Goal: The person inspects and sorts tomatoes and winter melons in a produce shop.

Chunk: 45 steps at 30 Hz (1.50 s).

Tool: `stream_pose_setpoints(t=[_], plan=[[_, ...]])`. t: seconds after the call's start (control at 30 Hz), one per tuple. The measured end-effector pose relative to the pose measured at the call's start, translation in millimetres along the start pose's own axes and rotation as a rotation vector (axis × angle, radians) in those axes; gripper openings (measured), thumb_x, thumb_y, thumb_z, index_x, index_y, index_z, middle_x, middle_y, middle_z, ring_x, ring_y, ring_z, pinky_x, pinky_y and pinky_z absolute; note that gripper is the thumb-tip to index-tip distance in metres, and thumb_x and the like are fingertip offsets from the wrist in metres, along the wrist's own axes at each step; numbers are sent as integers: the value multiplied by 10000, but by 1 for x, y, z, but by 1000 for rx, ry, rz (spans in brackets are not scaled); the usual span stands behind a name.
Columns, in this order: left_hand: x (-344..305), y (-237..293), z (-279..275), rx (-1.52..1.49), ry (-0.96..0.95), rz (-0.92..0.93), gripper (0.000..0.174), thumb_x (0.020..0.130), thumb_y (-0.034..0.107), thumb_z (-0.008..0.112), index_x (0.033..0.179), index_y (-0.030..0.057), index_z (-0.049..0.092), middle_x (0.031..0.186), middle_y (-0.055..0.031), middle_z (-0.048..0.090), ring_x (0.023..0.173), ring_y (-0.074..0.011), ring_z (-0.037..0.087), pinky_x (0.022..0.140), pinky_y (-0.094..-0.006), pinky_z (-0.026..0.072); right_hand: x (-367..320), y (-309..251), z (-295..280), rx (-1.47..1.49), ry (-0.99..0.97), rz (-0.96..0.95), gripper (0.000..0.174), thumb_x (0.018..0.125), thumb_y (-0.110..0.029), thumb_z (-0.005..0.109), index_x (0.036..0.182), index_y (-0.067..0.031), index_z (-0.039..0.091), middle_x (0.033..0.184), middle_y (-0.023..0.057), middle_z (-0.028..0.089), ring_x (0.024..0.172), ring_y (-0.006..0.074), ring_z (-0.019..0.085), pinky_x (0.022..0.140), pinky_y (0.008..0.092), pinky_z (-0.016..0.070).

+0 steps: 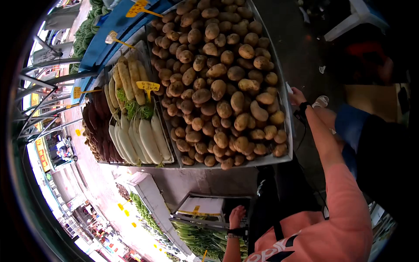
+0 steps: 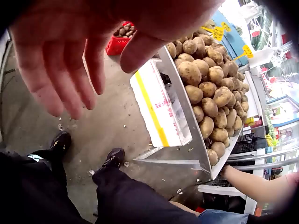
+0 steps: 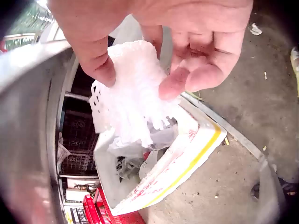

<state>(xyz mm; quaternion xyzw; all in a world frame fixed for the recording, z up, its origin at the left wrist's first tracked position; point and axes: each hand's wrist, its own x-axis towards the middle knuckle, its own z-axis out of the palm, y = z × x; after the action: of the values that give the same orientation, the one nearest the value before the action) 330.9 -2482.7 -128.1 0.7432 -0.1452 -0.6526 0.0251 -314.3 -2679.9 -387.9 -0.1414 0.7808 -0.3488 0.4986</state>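
My right hand [image 1: 298, 96] is beside the outer edge of the metal potato tray [image 1: 288, 131]. In the right wrist view its thumb and fingers pinch a crumpled, frilled white sheet-like bundle [image 3: 138, 79], perhaps thin plastic. That bundle hangs over a white foam box [image 3: 201, 154] with a yellow stripe, and clear plastic shows inside the box. My left hand [image 1: 237, 217] is away from the tray and holds nothing visible. In the left wrist view, that hand's fingers [image 2: 58, 74] hang loosely. Brown potatoes [image 1: 218, 89] are heaped in the tray.
White radishes [image 1: 150, 139] and dark, long vegetables [image 1: 98, 126] lie beside the potatoes, with yellow price tags [image 1: 148, 86] above. Under the stall stands a red crate [image 2: 117, 45] of potatoes. Green vegetables [image 1: 196, 240] lie past my left hand. A white stool [image 1: 358, 19] stands on the floor.
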Motion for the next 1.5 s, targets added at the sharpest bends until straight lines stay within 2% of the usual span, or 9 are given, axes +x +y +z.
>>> stream_pose_setpoints(t=[0.07,0.2,0.37,0.77,0.9,0.97,1.03,1.1,1.5], plan=[[5,2,16,-22,-27,-43,431,1086,319,549,1417,44,563,1343,-150,676,1194,-256,678,872,-350,566,103,90,29,116,-82,-295,318,1056,-329,533,1252,-108,652,1026,24,697,851,171,655,718,347,540],[3,17,46,-7,-43,-11,397,1106,276,534,1404,17,574,1365,-142,659,1256,-246,639,1064,-381,508,143,94,48,-149,-97,-128,355,1020,-387,545,1231,-122,650,1016,32,689,852,192,646,724,365,536],[-6,42,72,-20,41,1,355,1107,247,526,1383,35,593,1343,-107,672,1203,-221,658,1000,-345,525,177,88,65,-299,-131,-97,404,974,-460,560,1204,-140,648,1005,42,678,853,218,635,733,386,530],[-49,-9,95,-198,97,79,315,1096,244,540,1343,64,618,1221,-43,704,1047,-136,666,897,-297,525,82,77,-19,-457,-52,-260,533,863,-636,597,1140,-183,643,977,67,653,855,281,608,753,438,516],[-60,-51,82,-350,182,212,290,1080,240,571,1303,70,647,1118,-19,715,942,-101,651,841,-262,533,11,147,-77,-260,-295,45,577,827,-694,610,1119,-197,641,967,75,644,856,302,599,759,455,511],[-77,-63,68,-361,262,234,294,1066,244,587,1285,60,656,1091,-21,713,920,-102,646,838,-260,535,-37,166,-114,342,-1013,902,600,808,-723,616,1108,-204,641,963,79,640,857,313,595,763,464,509],[-87,-90,50,-505,327,247,300,1054,245,600,1275,51,660,1087,-28,717,921,-110,654,850,-272,541,-85,150,-97,37,-988,821,664,800,-792,581,1008,-164,639,853,77,593,835,317,589,719,501,505],[-92,-136,36,-608,399,276,306,1045,247,612,1269,47,663,1089,-35,722,924,-118,661,858,-285,547,-156,149,-38,-554,-417,539,451,958,-607,501,787,-190,511,665,25,443,603,233,452,531,430,384],[-125,-389,18,-1168,1125,94,309,967,350,647,1108,87,726,1037,-121,766,991,-293,724,891,-396,555,-340,87,344,-1351,-1456,-558,245,971,-305,660,1078,-85,658,859,57,690,687,217,629,542,405,496]])
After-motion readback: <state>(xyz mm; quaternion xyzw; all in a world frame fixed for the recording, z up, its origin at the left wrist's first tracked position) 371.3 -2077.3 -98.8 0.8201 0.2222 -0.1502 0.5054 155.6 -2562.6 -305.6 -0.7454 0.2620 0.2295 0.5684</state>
